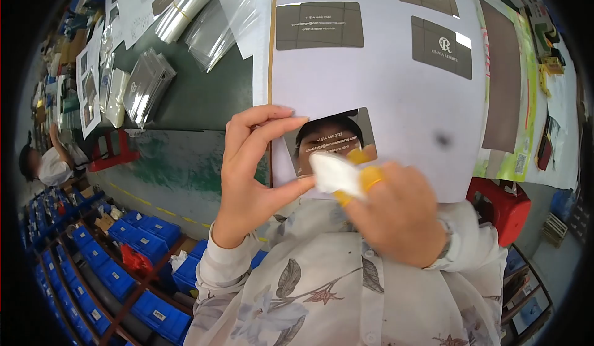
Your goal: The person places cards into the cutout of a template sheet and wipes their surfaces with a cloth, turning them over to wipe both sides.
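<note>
My left hand (250, 173) grips a shiny, mirror-like metal card (337, 132) by its left side, thumb below and fingers on top. The card bears white printed text and reflects the wearer. My right hand (402, 213), with yellow finger covers on several fingertips, pinches a folded white wipe (337, 176). That wipe lies over the card's lower part, apparently touching it; motion blurs the right hand. Beyond, on the white sheet (383, 86), lie a dark card with contact text (318, 27) and a dark card with a logo (442, 49).
Bagged cards (148, 86) and a banded bundle of clear sleeves (184, 12) lie on the green tabletop (210, 92) at left. A brown strip (500, 73) lies at right. Red stools (504, 210) and blue bins (161, 309) stand below. Another person (55, 163) is far left.
</note>
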The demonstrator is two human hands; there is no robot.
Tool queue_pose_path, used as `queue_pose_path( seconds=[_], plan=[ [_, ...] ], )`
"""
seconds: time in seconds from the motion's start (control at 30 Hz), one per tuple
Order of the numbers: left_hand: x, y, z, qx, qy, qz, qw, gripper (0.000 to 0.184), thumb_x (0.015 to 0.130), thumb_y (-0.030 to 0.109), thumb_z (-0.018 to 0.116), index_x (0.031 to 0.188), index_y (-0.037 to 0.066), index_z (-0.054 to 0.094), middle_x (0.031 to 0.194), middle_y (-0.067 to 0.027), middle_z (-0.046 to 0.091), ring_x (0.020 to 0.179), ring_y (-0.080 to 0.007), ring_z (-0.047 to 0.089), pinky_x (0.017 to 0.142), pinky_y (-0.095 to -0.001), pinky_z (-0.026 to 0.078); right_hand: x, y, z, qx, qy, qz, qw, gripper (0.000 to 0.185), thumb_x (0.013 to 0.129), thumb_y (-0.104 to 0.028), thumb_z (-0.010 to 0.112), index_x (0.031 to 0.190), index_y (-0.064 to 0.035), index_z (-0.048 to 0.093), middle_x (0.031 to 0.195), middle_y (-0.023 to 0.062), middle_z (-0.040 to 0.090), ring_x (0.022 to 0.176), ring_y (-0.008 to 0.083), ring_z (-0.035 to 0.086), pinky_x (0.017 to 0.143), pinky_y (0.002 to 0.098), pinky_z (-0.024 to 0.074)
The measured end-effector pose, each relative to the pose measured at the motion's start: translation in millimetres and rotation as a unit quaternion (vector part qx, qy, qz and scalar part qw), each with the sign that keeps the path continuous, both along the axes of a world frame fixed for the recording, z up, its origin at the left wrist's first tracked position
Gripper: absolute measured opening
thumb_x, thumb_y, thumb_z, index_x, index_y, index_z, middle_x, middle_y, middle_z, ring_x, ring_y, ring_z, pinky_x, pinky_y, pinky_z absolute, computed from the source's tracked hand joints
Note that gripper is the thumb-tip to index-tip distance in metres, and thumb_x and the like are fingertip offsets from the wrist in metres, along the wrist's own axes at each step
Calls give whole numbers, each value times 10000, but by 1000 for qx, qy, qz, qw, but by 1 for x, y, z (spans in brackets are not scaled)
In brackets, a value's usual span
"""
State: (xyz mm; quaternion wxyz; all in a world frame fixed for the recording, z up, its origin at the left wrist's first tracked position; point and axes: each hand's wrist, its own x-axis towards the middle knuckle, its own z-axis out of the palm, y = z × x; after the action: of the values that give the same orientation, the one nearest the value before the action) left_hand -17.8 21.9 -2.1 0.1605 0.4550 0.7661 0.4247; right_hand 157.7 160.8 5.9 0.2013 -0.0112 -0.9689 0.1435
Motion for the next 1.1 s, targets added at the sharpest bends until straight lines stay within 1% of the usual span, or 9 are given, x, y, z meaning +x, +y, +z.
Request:
queue_pose_path(
  seconds=[0.17, 0.3, 0.4, 0.5, 0.8, 0.87, 0.9, 0.97, 1.1],
  plan=[
    [1, -1, 0, 3, 14, 1, 1000, 639, 569, 138, 920, 1160, 77, 688, 1221, -80, 582, 1112, -249, 542, 901, -347, 470, 11, 15, 10, -22, -35, -8, 999, 209, 703, -179, 737, 689, -91, 548, 745, 57, 392, 801, 239, 539, 568, 341, 355],
    [2, 0, 0, 9, 10, 1, 1000, 639, 572, 126, 922, 1164, 77, 688, 1226, -77, 575, 1116, -234, 544, 866, -332, 492, 29, 27, 12, 63, -111, -71, 989, 176, 664, -149, 728, 699, -98, 563, 760, 60, 424, 776, 242, 540, 558, 349, 356],
    [0, 0, 0, 3, 18, -2, 1000, 648, 568, 113, 922, 1169, 77, 685, 1234, -75, 563, 1120, -223, 546, 849, -324, 507, 15, 11, 1, 6, -16, -25, 1000, 195, 687, -174, 731, 696, -88, 555, 761, 69, 423, 789, 256, 536, 574, 341, 359],
    [0, 0, 2, 0, 15, -11, 1000, 651, 572, 107, 921, 1176, 75, 680, 1239, -76, 553, 1122, -225, 550, 863, -329, 508, 2, 1, 0, 15, -21, 12, 1000, 193, 690, -176, 721, 701, -97, 545, 762, 70, 426, 809, 258, 543, 585, 343, 364],
    [1, -1, 2, 9, 16, 7, 1000, 636, 588, 98, 910, 1178, 77, 675, 1242, -75, 553, 1122, -220, 553, 849, -325, 510, -12, 60, 4, 66, 5, -83, 994, 133, 678, -93, 689, 803, -65, 653, 767, 67, 491, 755, 239, 529, 607, 359, 428],
    [-1, -4, 3, 19, -24, 7, 1000, 638, 596, 109, 909, 1186, 77, 669, 1241, -75, 568, 1114, -211, 550, 827, -314, 496, -4, 65, 9, -31, -25, -147, 988, 199, 741, -10, 674, 940, -22, 683, 821, 101, 542, 745, 273, 542, 628, 368, 454],
    [-2, -5, 3, 20, -22, 11, 999, 638, 596, 109, 909, 1186, 77, 669, 1241, -75, 568, 1114, -211, 550, 827, -314, 496, -1, 66, 10, -30, -24, -143, 989, 199, 741, -10, 674, 940, -22, 683, 821, 101, 542, 745, 273, 542, 628, 368, 454],
    [-5, -6, 4, 37, -49, 1, 998, 645, 597, 113, 908, 1192, 77, 665, 1241, -79, 583, 1109, -204, 545, 816, -306, 477, 5, 67, 13, -199, 38, -140, 969, 323, 815, 50, 635, 1135, 13, 660, 907, 151, 592, 763, 307, 568, 661, 357, 485],
    [-6, -5, 8, 49, -63, -3, 997, 651, 588, 116, 911, 1191, 79, 667, 1240, -78, 587, 1104, -203, 541, 817, -304, 465, 15, 65, 20, -300, 5, -100, 948, 399, 855, 64, 612, 1252, 23, 611, 1022, 175, 635, 840, 317, 603, 706, 343, 504]
  ],
)
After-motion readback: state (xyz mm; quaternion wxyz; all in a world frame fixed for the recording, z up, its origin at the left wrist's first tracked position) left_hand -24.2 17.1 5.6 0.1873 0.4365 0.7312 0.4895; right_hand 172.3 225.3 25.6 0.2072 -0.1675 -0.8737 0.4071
